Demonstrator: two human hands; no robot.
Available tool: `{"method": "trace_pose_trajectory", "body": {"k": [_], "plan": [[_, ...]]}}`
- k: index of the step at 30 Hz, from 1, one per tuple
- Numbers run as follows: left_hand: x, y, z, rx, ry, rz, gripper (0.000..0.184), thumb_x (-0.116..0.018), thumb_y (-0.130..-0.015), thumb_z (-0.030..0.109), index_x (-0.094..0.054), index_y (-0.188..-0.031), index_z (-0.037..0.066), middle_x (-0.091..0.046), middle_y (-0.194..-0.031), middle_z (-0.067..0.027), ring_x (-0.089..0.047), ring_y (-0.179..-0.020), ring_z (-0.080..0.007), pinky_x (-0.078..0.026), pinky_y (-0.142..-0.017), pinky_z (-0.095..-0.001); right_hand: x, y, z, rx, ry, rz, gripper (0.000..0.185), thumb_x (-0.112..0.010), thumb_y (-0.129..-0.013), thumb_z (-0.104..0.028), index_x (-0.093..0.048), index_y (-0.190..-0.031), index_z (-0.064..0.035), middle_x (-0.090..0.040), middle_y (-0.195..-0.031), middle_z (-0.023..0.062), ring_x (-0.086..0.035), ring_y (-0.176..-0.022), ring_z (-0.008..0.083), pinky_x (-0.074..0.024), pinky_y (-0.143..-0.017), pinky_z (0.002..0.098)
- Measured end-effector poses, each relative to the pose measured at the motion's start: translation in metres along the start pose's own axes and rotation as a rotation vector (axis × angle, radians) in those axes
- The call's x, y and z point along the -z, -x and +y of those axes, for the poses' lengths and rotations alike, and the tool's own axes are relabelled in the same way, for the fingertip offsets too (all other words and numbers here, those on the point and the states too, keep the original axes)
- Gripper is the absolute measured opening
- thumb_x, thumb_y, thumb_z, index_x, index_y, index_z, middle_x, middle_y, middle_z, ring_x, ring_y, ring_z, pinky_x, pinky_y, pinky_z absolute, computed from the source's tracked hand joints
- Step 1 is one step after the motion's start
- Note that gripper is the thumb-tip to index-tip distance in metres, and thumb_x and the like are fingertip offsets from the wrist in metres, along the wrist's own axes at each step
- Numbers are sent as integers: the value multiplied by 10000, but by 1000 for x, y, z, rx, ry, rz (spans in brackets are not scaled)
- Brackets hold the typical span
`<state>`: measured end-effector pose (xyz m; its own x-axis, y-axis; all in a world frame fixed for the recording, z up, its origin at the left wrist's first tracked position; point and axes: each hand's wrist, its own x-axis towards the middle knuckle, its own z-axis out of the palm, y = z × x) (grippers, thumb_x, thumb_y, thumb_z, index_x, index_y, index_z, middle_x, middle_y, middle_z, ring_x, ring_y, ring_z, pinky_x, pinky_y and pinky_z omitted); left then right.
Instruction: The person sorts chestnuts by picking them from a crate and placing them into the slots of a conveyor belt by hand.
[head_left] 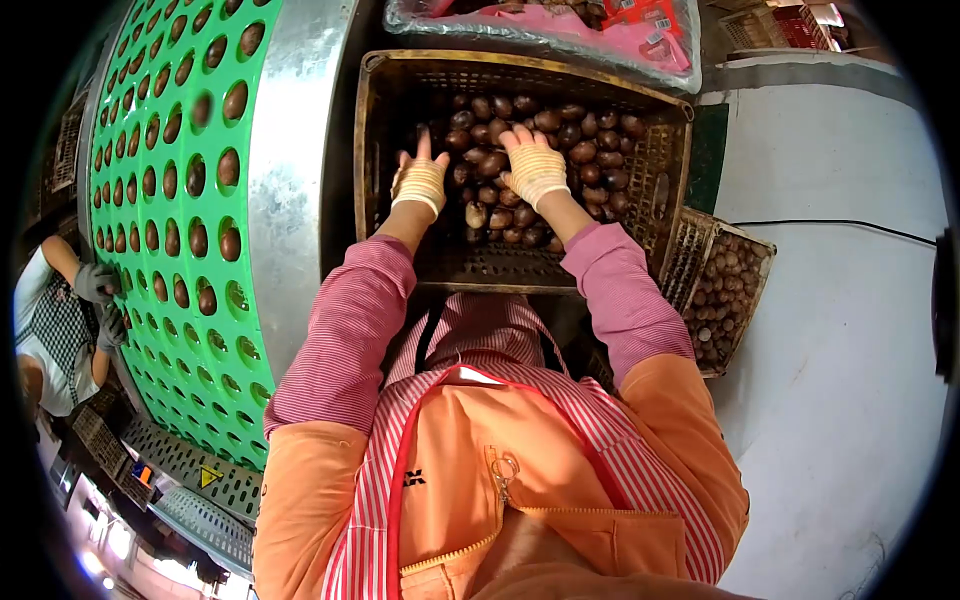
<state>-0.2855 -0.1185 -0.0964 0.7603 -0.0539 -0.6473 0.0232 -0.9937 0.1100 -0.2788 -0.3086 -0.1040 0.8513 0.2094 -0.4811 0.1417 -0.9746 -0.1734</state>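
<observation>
1. Working from a distance through the head camera, I look down on a dark brown, rectangular crate [490, 266] with mesh sides, where a heap of glossy, dark brown, egg-shaped pieces [492, 165] lies thickest from the middle to the right.
2. My left hand [420, 180], in a cream ribbed glove with bare fingertips, sits at the heap's left edge, fingers spread; I see nothing gripped, though its underside is hidden.
3. My right hand [537, 167], gloved alike, lies palm down on the heap with fingers fanned over the pieces; I cannot tell whether anything sits beneath the palm.
4. Good handling, in my judgement, calls for soft fingers, light pressure and a few pieces at once, since hard knocks could crack them if they are brittle.
5. At left stands a green panel [205, 270] of oval holes, many filled with similar pieces, bordered by a broad, silvery metal strip [290, 180]; a co-worker's grey-gloved hand [97, 283] touches its far edge.
</observation>
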Motion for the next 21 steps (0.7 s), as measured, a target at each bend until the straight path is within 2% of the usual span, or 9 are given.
{"method": "trace_pose_trajectory", "body": {"k": [1, 5, 8, 10, 11, 12, 14, 17, 21], "plan": [[1, -4, -1, -19, -24, -16, 724, -796, -743, 133, -472, -1368, 299, -38, -1613, -82, -355, -1361, -393, -455, -1044, -445, -6, 5, 1, 55, 43, 58, 619, -736, -800, -241, -445, -1346, -235, -383, -1434, 137, -367, -1358, 369, -520, -903, 492], [13, -5, -2, -112, -156, -56, 663, -818, -718, 191, -518, -1308, 242, -70, -1602, -102, -461, -1264, -401, -489, -999, -445, -3, 12, -18, 23, -17, -20, 583, -707, -832, -268, -475, -1366, -309, -263, -1504, 166, -284, -1374, 467, -508, -929, 509], [8, -6, -9, -270, -236, -11, 670, -841, -684, 245, -547, -1284, 197, -67, -1597, -130, -554, -1142, -398, -514, -956, -425, -2, -1, -31, -53, -76, -41, 526, -719, -816, -217, -542, -1307, -280, -227, -1533, 153, -241, -1379, 503, -502, -934, 528], [13, -4, -2, -270, -285, -12, 679, -852, -679, 253, -561, -1288, 178, -127, -1584, -66, -550, -1167, -339, -512, -959, -394, -10, 0, -27, 29, -134, 43, 502, -728, -796, -174, -576, -1266, -262, -289, -1494, 161, -261, -1355, 524, -495, -947, 524], [8, -9, -9, -358, -251, 50, 652, -856, -658, 272, -599, -1244, 144, -130, -1574, -65, -591, -1098, -333, -512, -941, -398, -12, 4, -22, 59, -146, 75, 488, -733, -780, -151, -596, -1241, -236, -377, -1404, 169, -313, -1321, 511, -498, -940, 507], [11, -13, -5, -403, -300, 21, 579, -832, -682, 257, -621, -1209, 146, -302, -1508, -88, -628, -1024, -331, -508, -940, -419, -14, 4, -15, 86, -105, 49, 560, -754, -756, -188, -570, -1281, -248, -392, -1373, 183, -357, -1277, 492, -467, -979, 517], [8, -28, -4, -411, -273, -43, 527, -821, -707, 248, -630, -1188, 149, -488, -1366, -127, -649, -1007, -317, -510, -924, -440, -21, 6, -3, 138, -101, 97, 505, -768, -742, -177, -614, -1221, -220, -439, -1287, 169, -412, -1211, 453, -489, -933, 494], [-7, -49, -3, -157, 151, -135, 508, -816, -728, 249, -636, -1184, 119, -586, -1220, -157, -641, -1067, -305, -513, -912, -444, -36, 1, 2, 121, -153, 92, 563, -786, -721, -209, -605, -1254, -240, -398, -1368, 189, -411, -1209, 453, -446, -994, 488], [9, -24, 2, -328, -333, -157, 821, -843, -687, 303, -461, -1384, 101, -653, -1128, -149, -633, -1094, -312, -506, -926, -412, -22, -5, -4, 72, -118, -52, 589, -789, -736, -222, -589, -1290, -232, -352, -1432, 206, -452, -1211, 424, -434, -1022, 466]]}}
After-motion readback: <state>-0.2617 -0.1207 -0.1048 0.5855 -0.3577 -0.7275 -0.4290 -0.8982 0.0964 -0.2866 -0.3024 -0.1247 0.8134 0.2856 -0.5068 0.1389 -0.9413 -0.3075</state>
